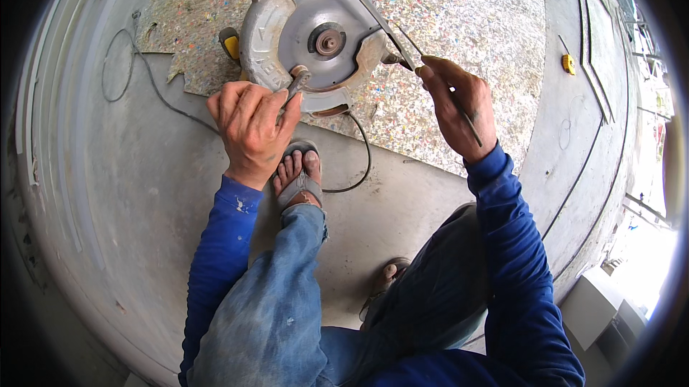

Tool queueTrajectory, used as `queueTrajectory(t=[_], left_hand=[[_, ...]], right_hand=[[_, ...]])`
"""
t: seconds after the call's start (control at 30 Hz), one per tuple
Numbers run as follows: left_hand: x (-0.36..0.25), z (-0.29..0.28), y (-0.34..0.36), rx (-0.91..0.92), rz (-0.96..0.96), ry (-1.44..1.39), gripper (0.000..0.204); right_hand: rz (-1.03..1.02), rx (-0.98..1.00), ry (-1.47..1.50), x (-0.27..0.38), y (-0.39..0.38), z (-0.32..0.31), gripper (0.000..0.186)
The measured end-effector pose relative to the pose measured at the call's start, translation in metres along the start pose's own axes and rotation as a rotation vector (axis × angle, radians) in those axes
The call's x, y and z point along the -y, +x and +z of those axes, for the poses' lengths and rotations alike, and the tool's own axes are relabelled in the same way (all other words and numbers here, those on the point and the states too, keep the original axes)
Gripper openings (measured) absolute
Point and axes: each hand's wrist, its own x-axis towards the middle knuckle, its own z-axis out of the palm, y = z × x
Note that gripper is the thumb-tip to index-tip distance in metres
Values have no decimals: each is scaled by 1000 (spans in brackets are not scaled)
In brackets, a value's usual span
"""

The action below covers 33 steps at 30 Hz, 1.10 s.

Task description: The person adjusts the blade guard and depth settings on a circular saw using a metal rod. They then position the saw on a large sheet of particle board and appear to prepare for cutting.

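Observation:
A circular saw (269,35) lies on its side at the top middle, over a speckled board. Its round grey blade (305,39) and central arbor (329,42) face up, partly ringed by a worn metal guard. Closed fingers of my left hand (252,125) grip a short metal bar with a rounded end (300,74) against the guard's near edge. I cannot tell whether this bar is part of the saw. My right hand (461,103) is closed around a thin dark metal rod (469,123), with its fingertips at the end of the saw's long flat base plate (380,17).
The speckled board (474,21) covers the concrete floor (201,207) ahead. A black cord (369,150) loops near my sandalled foot (298,175). A yellow tape measure (568,64) lies at right. Long pale strips (61,128) line the left; a white box (592,304) stands lower right.

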Motion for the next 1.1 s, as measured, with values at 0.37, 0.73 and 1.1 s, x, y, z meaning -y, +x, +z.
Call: queueTrajectory(t=[0.37,0.73,1.1], left_hand=[[7,-6,8,38,104,-20,22],[2,-8,7,84,65,-5,26],[-22,-12,-52,219,-162,-394,25]], right_hand=[[59,-97,182,-1,1,1,30],[101,-120,327,3,6,2,36],[-100,-200,372,22,-8,-16,25]])
